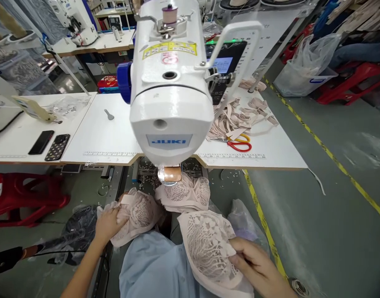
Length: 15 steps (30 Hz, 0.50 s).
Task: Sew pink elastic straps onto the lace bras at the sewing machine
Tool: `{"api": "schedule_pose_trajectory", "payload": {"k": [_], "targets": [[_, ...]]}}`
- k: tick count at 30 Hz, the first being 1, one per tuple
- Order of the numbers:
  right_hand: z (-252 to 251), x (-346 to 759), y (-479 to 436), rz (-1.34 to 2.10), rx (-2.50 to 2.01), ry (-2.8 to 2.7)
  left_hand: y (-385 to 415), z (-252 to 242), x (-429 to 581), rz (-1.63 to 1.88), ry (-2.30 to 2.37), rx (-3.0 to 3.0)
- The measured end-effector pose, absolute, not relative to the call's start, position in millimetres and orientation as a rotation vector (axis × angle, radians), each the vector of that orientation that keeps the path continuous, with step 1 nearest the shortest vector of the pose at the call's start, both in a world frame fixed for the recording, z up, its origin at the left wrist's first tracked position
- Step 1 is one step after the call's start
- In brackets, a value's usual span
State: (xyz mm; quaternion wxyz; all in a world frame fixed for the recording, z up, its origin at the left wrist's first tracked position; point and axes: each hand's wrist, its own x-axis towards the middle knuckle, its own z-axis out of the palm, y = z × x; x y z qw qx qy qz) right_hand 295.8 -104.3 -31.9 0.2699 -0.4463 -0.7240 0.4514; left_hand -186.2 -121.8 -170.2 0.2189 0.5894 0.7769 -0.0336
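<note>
A pale pink lace bra (205, 244) hangs in front of my body. The thumb and fingers of my right hand (252, 263) pinch its edge. On the left, my left hand (107, 225) is closed round the side of another lace bra part (143, 209), its thumb lying over the fabric. Between the hands, more lace bras (185, 192) lie stacked below the head of the white sewing machine (171, 120). The machine's lower end, with a copper-coloured plate (172, 174), sits just above that stack.
On the white table, red-handled scissors (239, 145) lie beside a heap of pale fabric strips (229, 118). Two phones (57, 147) rest at the left. A red stool (25, 198) stands on the left floor; a plastic bag (247, 223) is at my right.
</note>
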Motion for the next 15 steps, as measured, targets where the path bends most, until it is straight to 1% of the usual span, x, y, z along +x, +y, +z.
{"api": "schedule_pose_trajectory", "payload": {"k": [4, 6, 8, 11, 12, 13, 15], "targets": [[-45, 279, -103, 1.341, -1.082, -1.92, -141, -148, -214, -0.199, 2.324, 1.513], [-52, 268, -102, 1.305, -1.085, -1.948, -142, -139, -209, -0.127, 2.402, 1.476], [-54, 256, -101, 1.26, -1.059, -2.013, -137, -134, -187, 0.032, 2.389, 1.508], [-45, 239, -92, 1.288, -0.867, -2.181, -119, -134, -129, 0.299, 2.102, 1.599], [-39, 236, -86, 1.301, -0.796, -2.236, -113, -135, -105, 0.392, 1.909, 1.577], [-31, 236, -80, 1.307, -0.764, -2.274, -106, -134, -80, 0.594, 1.618, 1.34], [-10, 246, -72, 1.328, -0.82, -2.249, -93, -129, -30, 0.587, 1.403, 1.305]]}}
